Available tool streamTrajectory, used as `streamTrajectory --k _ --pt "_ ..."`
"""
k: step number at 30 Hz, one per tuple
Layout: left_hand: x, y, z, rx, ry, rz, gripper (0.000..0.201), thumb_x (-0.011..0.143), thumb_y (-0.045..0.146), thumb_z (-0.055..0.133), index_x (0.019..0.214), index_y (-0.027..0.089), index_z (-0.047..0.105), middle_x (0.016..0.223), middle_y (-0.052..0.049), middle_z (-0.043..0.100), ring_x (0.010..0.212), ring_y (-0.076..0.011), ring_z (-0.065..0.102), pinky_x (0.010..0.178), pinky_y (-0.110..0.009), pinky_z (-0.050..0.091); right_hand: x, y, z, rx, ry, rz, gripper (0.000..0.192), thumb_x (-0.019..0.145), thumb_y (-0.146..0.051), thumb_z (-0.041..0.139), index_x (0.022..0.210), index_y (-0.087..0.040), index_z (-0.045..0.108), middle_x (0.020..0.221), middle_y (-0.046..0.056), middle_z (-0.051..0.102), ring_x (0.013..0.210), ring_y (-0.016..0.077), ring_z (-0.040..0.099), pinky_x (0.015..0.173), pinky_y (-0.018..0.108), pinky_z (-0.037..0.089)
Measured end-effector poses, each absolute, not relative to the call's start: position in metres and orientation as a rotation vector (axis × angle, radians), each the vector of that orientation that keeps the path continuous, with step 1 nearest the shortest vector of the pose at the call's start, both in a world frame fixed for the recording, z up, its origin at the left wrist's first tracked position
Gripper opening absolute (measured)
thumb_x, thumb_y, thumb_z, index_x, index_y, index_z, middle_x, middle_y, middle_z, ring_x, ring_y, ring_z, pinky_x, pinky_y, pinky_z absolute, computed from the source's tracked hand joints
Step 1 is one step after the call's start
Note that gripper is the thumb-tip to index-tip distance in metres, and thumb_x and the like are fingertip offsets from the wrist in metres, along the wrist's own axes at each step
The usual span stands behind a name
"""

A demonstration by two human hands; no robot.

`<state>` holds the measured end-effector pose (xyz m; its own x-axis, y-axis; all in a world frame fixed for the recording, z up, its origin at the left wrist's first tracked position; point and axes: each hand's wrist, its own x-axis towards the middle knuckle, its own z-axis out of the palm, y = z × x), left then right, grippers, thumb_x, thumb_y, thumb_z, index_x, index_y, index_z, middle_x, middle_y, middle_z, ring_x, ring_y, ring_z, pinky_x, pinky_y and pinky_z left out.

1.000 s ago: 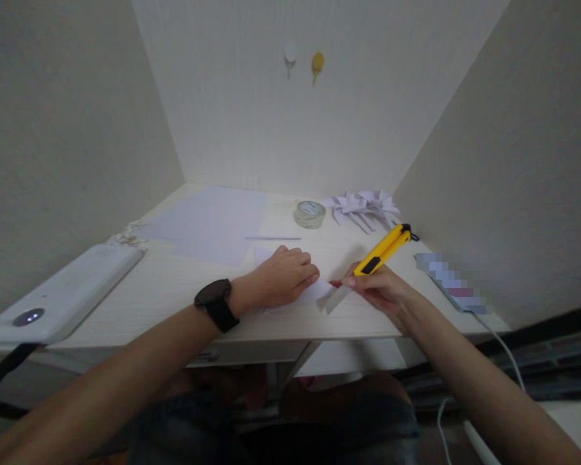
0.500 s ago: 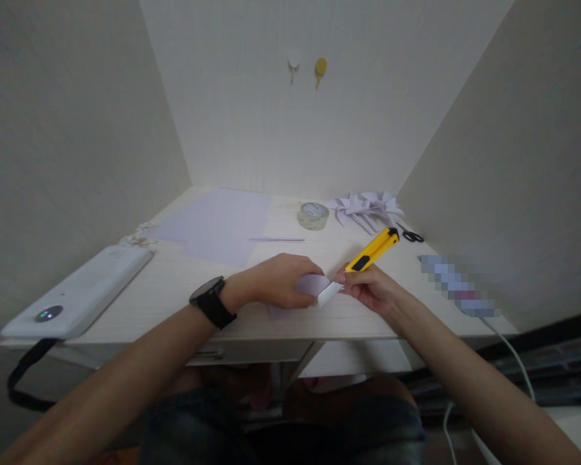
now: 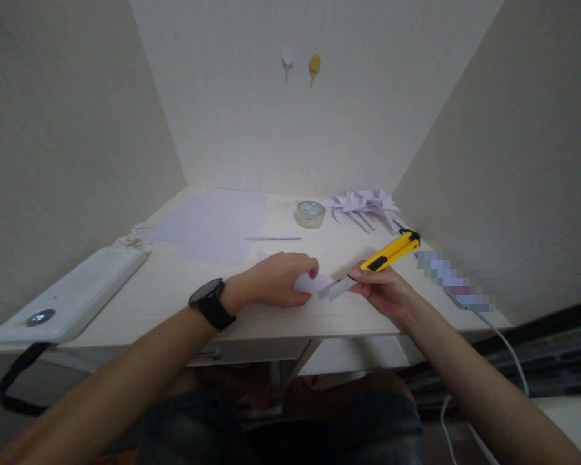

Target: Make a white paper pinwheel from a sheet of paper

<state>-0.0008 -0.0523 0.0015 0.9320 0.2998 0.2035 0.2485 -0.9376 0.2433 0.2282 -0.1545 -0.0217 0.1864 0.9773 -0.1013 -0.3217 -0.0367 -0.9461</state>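
Paper piece [image 3: 314,282], small and pale lilac, lies near the front edge of the desk [image 3: 174,284], pinched in the curled fingers of the left hand [image 3: 275,279]. Right hand [image 3: 385,290] is closed around a yellow utility knife [image 3: 390,252], blade extended and its tip at the paper's right edge. Left wrist carries a black watch [image 3: 211,302]. Desk surface is pale wood grain, set in a corner of plain cream walls; two small hooks [image 3: 300,63] are fixed to the back wall. Further back lie a large lilac sheet [image 3: 213,223], a tape roll [image 3: 310,214] and folded paper shapes [image 3: 363,205]. White device [image 3: 72,294] rests at the left edge.
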Motion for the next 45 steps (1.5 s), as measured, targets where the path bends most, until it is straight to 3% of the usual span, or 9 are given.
streamTrajectory --k 5,16,30,37,45 --pt "0.000 -0.048 -0.002 2.906 0.299 0.357 0.022 0.074 0.024 0.063 0.095 0.020 0.063 0.100 -0.007 0.067 0.093 -0.0221 0.062 0.086 -0.035 0.046 0.234 -0.168 -0.030 -1.179 -0.892 0.952 0.027 0.057 -0.036 0.091 0.071 -0.019 0.076 0.078 0.005 0.076 0.080 0.0220 0.070 0.085 0.037 0.056" --pt "-0.001 -0.046 0.001 2.888 0.245 0.350 0.020 0.074 0.024 0.064 0.093 0.020 0.071 0.095 -0.006 0.072 0.094 -0.0224 0.065 0.088 -0.036 0.047 0.228 -0.168 -0.042 -1.388 -1.249 0.622 0.024 0.072 -0.043 0.082 0.082 -0.022 0.078 0.084 0.006 0.077 0.076 0.0212 0.066 0.073 0.034 0.053" --pt "-0.001 -0.044 0.000 2.873 0.247 0.349 0.022 0.074 0.022 0.066 0.095 0.021 0.073 0.097 -0.006 0.073 0.094 -0.0222 0.066 0.088 -0.036 0.049 0.226 -0.170 -0.037 -1.409 -1.300 0.628 0.023 0.069 -0.041 0.083 0.081 -0.022 0.079 0.090 0.008 0.078 0.083 0.0250 0.069 0.081 0.039 0.055" --pt "-0.001 -0.045 0.002 2.852 0.244 0.355 0.021 0.074 0.022 0.068 0.094 0.021 0.075 0.102 -0.007 0.075 0.097 -0.0223 0.068 0.090 -0.035 0.050 0.224 -0.171 -0.035 -1.407 -1.323 0.573 0.021 0.072 -0.041 0.081 0.082 -0.022 0.080 0.089 0.008 0.078 0.081 0.0235 0.069 0.077 0.036 0.055" --pt "-0.004 -0.043 0.000 2.819 0.265 0.316 0.030 0.080 0.031 0.072 0.108 0.022 0.074 0.122 -0.008 0.071 0.112 -0.0225 0.065 0.099 -0.037 0.047 0.226 -0.169 -0.042 -1.361 -1.089 0.622 0.022 0.066 -0.041 0.086 0.077 -0.024 0.077 0.073 0.002 0.073 0.071 0.0183 0.064 0.069 0.031 0.053"
